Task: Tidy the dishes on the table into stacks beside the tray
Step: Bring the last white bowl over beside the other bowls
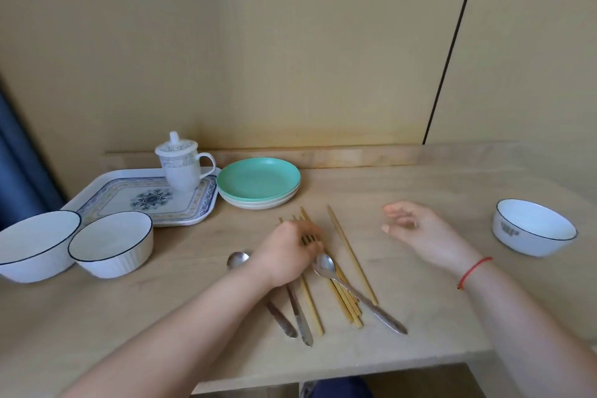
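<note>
A patterned tray [106,200] lies at the back left with a lidded mug [181,168] on it. A stack of green plates [258,182] sits just right of the tray. Two white bowls [35,242] [111,244] stand side by side in front of the tray. Another white bowl [533,226] stands alone at the far right. My left hand [284,255] lies over a pile of cutlery mid-table, fingers curled on a fork [308,238] near its tines. My right hand [416,229] hovers to the right with loosely curled fingers, holding nothing.
Several bamboo chopsticks [352,255] lie loose under and beside my left hand. One spoon [326,265] rests across them and another spoon [237,260] lies to the left. The table's front edge runs just below the cutlery.
</note>
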`<state>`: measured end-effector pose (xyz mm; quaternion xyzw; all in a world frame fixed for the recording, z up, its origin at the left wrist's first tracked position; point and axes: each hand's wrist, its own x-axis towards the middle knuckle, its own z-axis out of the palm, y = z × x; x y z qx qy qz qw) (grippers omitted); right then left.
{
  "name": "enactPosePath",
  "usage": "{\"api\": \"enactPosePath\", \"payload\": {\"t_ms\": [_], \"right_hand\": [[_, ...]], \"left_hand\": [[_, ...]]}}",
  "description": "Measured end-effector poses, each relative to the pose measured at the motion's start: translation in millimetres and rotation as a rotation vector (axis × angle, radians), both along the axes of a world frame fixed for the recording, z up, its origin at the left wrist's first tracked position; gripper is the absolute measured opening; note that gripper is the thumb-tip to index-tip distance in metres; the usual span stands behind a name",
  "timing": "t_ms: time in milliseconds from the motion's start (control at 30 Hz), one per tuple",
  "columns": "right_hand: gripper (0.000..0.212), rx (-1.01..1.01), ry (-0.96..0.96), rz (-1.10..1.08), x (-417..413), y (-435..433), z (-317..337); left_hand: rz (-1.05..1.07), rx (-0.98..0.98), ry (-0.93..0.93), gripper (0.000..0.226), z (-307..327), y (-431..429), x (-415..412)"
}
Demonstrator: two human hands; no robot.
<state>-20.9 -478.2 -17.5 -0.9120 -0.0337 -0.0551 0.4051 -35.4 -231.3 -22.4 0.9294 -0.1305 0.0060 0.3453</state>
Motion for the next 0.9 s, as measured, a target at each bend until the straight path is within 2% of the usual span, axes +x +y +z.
{"api": "enactPosePath", "payload": {"t_ms": [133, 333, 533, 667, 733, 833, 900], "right_hand": [[0.03, 0.197, -0.04, -0.194, -20.8, -42.3, -0.1], [0.027, 0.261, -0.088, -0.374, -49.3, -99.1, 2.0], [0.025, 0.34, -0.143, -0.554, -62.6, -148.7, 1.4], [0.028, 0.313, -0.19, -0.666, -55.7, -183.7, -2.0], [0.032, 0.296, -0.203, -0.717, -49.1, -193.1, -4.0], [0.037, 0.293, -0.21, -0.755, -37.6, -208.1, -5.6], [0.039, 0.301, -0.171, -0.756, -30.0, -216.0, -6.9]], "left_hand": [[-0.043, -0.049, 0.079, 0.026, 1.5, -34.7, -0.6], [-0.118, -0.149, 0.171, 0.023, 13.0, -101.2, 1.1], [-0.155, -0.328, 0.307, 0.02, 24.4, -184.4, 9.7], [-0.171, -0.358, 0.343, 0.017, 20.3, -234.8, 8.5], [-0.156, -0.364, 0.388, 0.007, 20.1, -248.4, 7.8], [-0.131, -0.364, 0.447, 0.021, 19.0, -270.7, 9.9], [-0.119, -0.382, 0.467, 0.013, 20.7, -283.4, 7.9]]}}
